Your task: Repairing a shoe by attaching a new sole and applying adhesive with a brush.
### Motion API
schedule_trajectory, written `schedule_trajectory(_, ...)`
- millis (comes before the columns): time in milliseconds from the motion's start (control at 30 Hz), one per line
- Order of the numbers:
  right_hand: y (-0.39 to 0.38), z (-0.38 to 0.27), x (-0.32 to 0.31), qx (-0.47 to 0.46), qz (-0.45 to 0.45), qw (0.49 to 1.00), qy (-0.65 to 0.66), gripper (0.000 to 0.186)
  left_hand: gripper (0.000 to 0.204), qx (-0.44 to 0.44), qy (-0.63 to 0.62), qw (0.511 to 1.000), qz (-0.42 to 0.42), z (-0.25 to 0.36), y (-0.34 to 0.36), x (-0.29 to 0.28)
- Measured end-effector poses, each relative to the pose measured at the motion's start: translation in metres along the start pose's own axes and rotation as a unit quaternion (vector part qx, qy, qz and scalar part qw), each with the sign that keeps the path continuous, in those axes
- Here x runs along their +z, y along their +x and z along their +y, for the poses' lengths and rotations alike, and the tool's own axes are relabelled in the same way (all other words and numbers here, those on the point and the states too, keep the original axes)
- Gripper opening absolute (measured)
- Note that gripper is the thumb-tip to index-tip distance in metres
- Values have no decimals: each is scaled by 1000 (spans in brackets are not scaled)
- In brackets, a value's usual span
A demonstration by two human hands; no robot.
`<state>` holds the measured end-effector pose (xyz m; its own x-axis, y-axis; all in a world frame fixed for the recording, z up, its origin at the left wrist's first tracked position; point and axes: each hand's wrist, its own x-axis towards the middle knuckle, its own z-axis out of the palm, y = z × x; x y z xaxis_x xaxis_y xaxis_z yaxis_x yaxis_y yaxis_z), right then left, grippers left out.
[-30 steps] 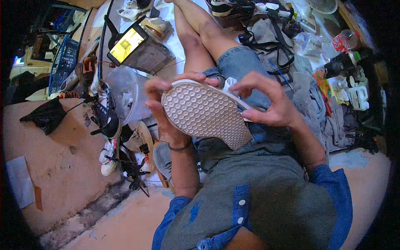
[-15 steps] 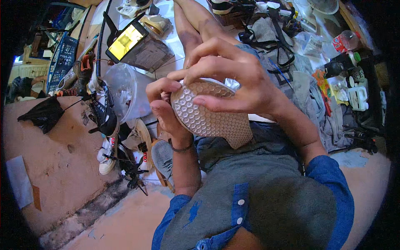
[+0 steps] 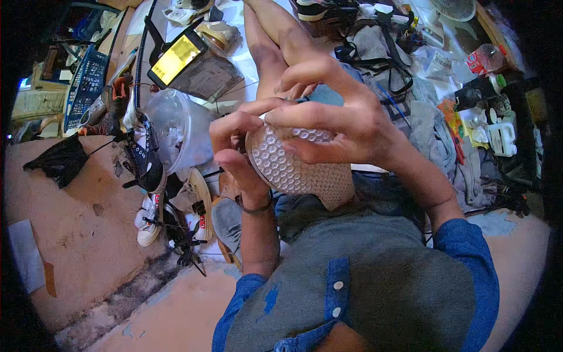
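At the 9 o'clock side of the view, a clear plastic tub [image 3: 176,132] lies on the floor with dark sneakers [image 3: 146,164] piled just beside it, placed within arm's reach of the seated person. At 11 o'clock a phone with a lit yellow screen [image 3: 176,58] is propped upright and tilted toward the person, so that it can be read without being picked up.

At the centre, the left hand [image 3: 237,155] rises from 6 o'clock. Its fingers are clamped on the near rim of a shoe sole [image 3: 293,170], pale and covered with a raised dot tread. The tread faces up toward the camera, which exposes the underside and the edge for work. The sole is held above the lap, clear of the floor.

The right hand [image 3: 337,120] comes in from 4 o'clock and is closed over the far rim of the sole. Its fingers bear on the edge while the thumb lies across the tread, and both hands oppose each other to keep the piece steady. Something small may be pinched at the fingertips; the view is too poor to confirm.

At 2 o'clock, bottles and cloth [image 3: 434,126] lie scattered.
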<state>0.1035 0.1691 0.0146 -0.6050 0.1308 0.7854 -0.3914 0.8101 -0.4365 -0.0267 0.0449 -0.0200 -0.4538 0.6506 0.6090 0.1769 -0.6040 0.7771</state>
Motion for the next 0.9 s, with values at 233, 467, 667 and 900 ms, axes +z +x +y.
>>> schedule_trajectory(233, -2, 1, 0, 34, 76, 995, 46, 43, 67, -42, -10, 998, 56, 3, -1, 11)
schedule_trajectory(467, -4, 2, -4, 50, -11, 998, 36, 40, 70, -3, 63, 997, 35, -1, 3, 8)
schedule_trajectory(667, -6, 7, -10, 58, 1, 996, 69, 41, 70, -42, 11, 999, -9, -4, 10, 3)
schedule_trajectory(900, -45, 64, -25, 207, -20, 972, 108, 34, 71, -117, -340, 932, -45, -6, -8, -3)
